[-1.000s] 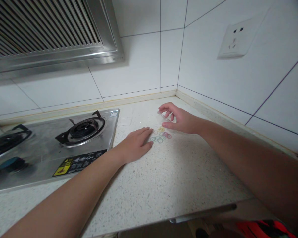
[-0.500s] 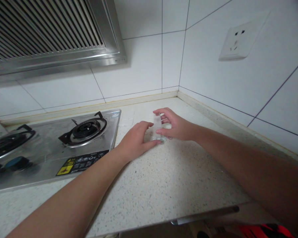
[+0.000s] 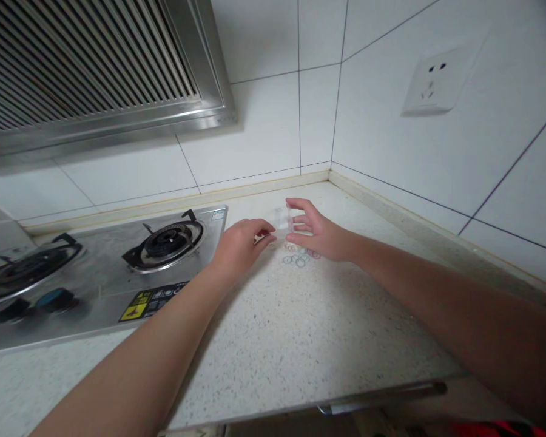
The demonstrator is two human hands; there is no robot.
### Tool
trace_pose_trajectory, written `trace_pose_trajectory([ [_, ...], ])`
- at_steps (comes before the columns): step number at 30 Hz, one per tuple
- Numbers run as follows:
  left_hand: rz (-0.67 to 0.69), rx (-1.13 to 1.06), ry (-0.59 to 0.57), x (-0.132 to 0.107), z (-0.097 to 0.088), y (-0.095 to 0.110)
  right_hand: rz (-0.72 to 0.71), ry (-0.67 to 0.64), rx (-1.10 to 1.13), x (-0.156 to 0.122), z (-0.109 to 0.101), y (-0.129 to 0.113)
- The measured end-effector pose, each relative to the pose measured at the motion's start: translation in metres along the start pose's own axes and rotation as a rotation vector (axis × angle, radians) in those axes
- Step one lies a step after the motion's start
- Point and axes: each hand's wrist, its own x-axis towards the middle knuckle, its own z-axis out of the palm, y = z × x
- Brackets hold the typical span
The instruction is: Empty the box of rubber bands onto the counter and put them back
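Between my hands is a small clear plastic box (image 3: pixel 282 222), raised just off the countertop and blurred. My right hand (image 3: pixel 316 230) grips its right side, thumb low and fingers higher up. My left hand (image 3: pixel 248 241) meets the lower left edge of the box with thumb and fingertips in a pinch. Just below the box, several small thin coloured rings (image 3: pixel 301 261), greenish and reddish, lie loose in a cluster. They look like little rubber bands. The right thumb and palm hide part of the cluster.
A steel gas stove (image 3: pixel 104 285) with two burners and knobs stands at the left, under a range hood (image 3: pixel 118 115). White tiled walls meet behind the speckled countertop (image 3: pixel 273 352). A wall socket (image 3: pixel 432 82) is at the upper right. A drawer handle (image 3: pixel 382 397) runs below the front edge.
My left hand has drawn back to the left, its thumb off the counter beneath the box, and its fingers have closed in. The coloured rings now show spread on the countertop.
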Motion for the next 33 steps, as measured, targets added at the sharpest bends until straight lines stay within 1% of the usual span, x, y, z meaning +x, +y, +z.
trace_pose_trajectory([
  [2,-0.001,0.019,0.008,0.003,-0.002,-0.007,0.049,-0.011,-0.050,-0.001,-0.001,0.001],
  [4,-0.037,0.045,0.072,0.005,-0.006,-0.015,0.078,-0.010,-0.103,-0.002,-0.004,0.002],
  [6,-0.127,0.059,0.167,0.007,-0.012,-0.025,0.049,-0.004,-0.160,-0.002,-0.007,0.003],
  [8,-0.204,0.070,0.237,0.008,-0.016,-0.037,-0.016,0.003,-0.216,-0.001,-0.012,0.004],
  [9,-0.229,0.075,0.254,0.008,-0.017,-0.044,-0.038,0.009,-0.241,0.000,-0.014,0.004],
  [12,-0.308,0.046,0.254,0.007,-0.018,-0.061,-0.060,0.014,-0.310,0.001,-0.019,0.004],
  [15,-0.370,0.065,0.181,0.006,-0.014,-0.072,-0.084,-0.021,-0.391,0.001,-0.024,0.004],
  [22,-0.445,0.101,0.047,0.005,-0.009,-0.078,-0.155,-0.095,-0.552,0.001,-0.031,0.008],
  [24,-0.464,0.109,0.026,0.004,-0.008,-0.078,-0.168,-0.118,-0.596,0.002,-0.033,0.009],
  [29,-0.471,0.151,0.056,0.003,-0.009,-0.076,-0.135,-0.210,-0.708,0.002,-0.040,0.011],
  [33,-0.381,0.172,0.073,0.003,-0.009,-0.063,-0.088,-0.289,-0.751,0.002,-0.044,0.011],
])
